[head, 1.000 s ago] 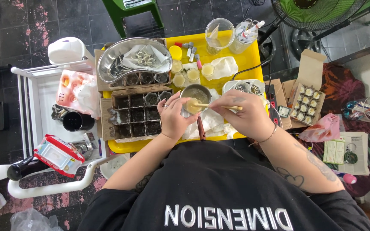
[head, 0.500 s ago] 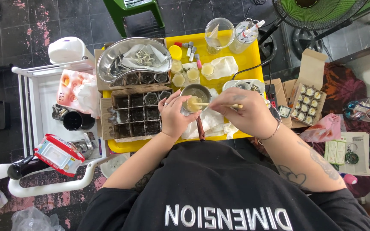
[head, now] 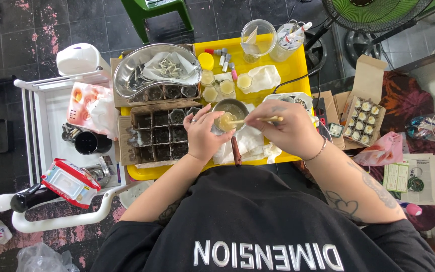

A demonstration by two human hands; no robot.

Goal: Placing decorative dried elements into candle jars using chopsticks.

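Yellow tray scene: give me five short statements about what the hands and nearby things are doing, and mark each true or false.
1. The right hand holds a wooden stick whose tip reaches into the small metal pot. True.
2. The left hand rests on the green fan. False: it is at the pot's rim, holding a small container of pale yellow stuff.
3. The metal kidney dish lies at the tray's far left. True.
4. The pot stands on bare floor. False: it is on white paper towel on the yellow tray.
5. The open carton right of the tray is empty. False: the carton holds rows of small filled pots.
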